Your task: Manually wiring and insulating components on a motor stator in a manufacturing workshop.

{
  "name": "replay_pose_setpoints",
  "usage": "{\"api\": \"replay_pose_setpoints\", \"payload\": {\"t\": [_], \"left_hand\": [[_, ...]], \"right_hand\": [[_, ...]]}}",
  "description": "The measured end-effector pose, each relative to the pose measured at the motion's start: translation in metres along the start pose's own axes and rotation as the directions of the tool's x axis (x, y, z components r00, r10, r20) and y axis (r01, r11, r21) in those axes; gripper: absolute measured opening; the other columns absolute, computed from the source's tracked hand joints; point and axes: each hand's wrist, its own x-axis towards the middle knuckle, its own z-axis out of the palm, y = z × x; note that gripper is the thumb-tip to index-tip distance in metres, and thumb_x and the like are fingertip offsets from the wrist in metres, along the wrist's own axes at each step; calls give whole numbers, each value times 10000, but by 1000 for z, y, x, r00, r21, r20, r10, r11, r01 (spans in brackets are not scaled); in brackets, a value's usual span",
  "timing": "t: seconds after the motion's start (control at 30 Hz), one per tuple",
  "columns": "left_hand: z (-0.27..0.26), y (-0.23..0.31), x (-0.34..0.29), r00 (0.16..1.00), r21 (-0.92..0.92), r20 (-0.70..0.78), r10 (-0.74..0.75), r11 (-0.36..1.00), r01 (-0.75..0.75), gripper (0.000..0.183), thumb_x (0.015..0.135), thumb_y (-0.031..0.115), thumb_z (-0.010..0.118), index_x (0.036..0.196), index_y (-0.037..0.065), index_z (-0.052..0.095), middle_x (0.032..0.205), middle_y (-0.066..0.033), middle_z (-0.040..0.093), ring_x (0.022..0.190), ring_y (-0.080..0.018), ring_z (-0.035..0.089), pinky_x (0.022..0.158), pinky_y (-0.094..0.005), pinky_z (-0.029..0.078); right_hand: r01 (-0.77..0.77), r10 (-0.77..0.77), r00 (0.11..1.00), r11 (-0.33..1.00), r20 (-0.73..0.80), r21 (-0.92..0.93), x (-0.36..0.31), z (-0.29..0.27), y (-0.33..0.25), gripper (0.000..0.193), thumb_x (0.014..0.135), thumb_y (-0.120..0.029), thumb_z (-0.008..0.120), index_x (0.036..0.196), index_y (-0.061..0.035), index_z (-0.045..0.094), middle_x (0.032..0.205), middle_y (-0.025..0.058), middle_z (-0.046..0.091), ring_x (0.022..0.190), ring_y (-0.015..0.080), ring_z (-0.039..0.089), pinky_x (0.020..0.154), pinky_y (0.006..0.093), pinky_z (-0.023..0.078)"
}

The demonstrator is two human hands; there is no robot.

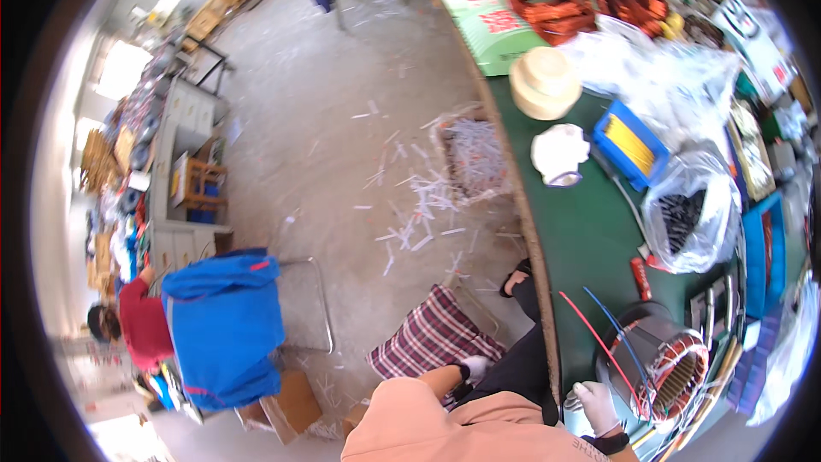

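Observation:
My right hand (598, 408), in a pale glove, is by the near edge of the green table with its fingers curled. Whatever it may hold is hidden. Just right of it a motor stator (627, 355) lies on its side, its orange and white windings (684, 383) bared at one end. A red lead (592, 330) and a blue lead (617, 331) stick up from it. My left hand (475, 367), also gloved, is low by my leg, near a plaid cloth (438, 335) draped over a seat; its fingers cannot be made out.
On the green table (575, 244) are a clear bag of dark pieces (687, 214), a blue tray (631, 144), a straw hat (545, 83), a white cloth item (559, 154) and orange bundles (553, 11). Paper strips surround a scrap box (473, 158). Another person (144, 322) sits behind a blue-draped chair (224, 325).

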Motion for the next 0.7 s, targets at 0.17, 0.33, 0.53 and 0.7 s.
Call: {"api": "replay_pose_setpoints", "payload": {"t": [0.17,0.33,0.53,0.7], "left_hand": [[121,-109,-26,951,-568,274,-144,774,281,277,918,166,576,1143,45,682,1057,-72,704,956,-209,651,861,-364,505],[98,-146,-97,905,-358,393,-161,880,312,305,894,142,589,1172,48,672,1047,-46,707,924,-182,646,836,-340,506],[28,-182,-163,887,-189,400,-229,927,324,351,866,113,605,1207,51,660,1035,-16,711,886,-150,641,805,-312,506],[-98,-99,-190,828,-209,274,-488,810,547,389,863,57,622,1251,79,650,1024,50,695,867,-80,600,787,-245,485]], "right_hand": [[-51,55,998,994,34,-92,-13,-8,30,354,937,-250,535,844,65,667,761,122,675,690,179,653,665,307,528],[-69,69,998,995,10,70,-27,-5,31,347,934,-266,544,862,50,670,771,111,680,709,183,653,691,320,531],[-63,41,991,981,125,184,-28,-3,102,380,950,-340,561,894,11,696,813,82,695,748,170,655,723,319,525],[568,-607,785,621,127,-540,-78,18,186,198,830,-144,610,996,-51,666,906,117,672,849,279,655,804,340,513]]}}
